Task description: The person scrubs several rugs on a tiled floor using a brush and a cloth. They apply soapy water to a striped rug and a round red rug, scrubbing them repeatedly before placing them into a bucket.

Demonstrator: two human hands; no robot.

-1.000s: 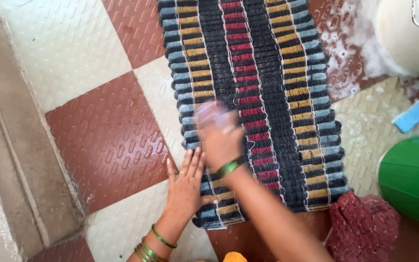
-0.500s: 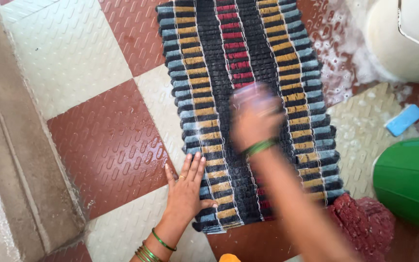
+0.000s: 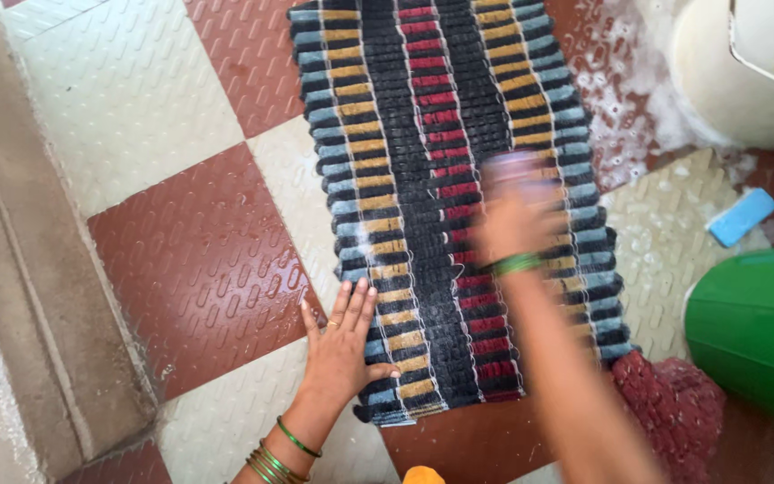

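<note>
Striped woven mat [image 3: 445,179], black with yellow, red and blue bands, is lying flat on the red-and-white tiled floor [image 3: 199,260], running from 12 to 6 o'clock. Left hand [image 3: 340,345] is pressing flat on its corner at 7 o'clock, fingers spread, grip released. Right hand [image 3: 517,211] is blurring over the mat's right bands; its grip cannot be told. Blue soap bar [image 3: 741,217] is lying at 3 o'clock, green tub [image 3: 759,332] at 4, maroon cloth [image 3: 674,403] beside the mat's near corner.

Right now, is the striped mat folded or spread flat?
Spread flat: the striped mat lies open on the tiled floor, with the left hand pressing its near corner.
</note>
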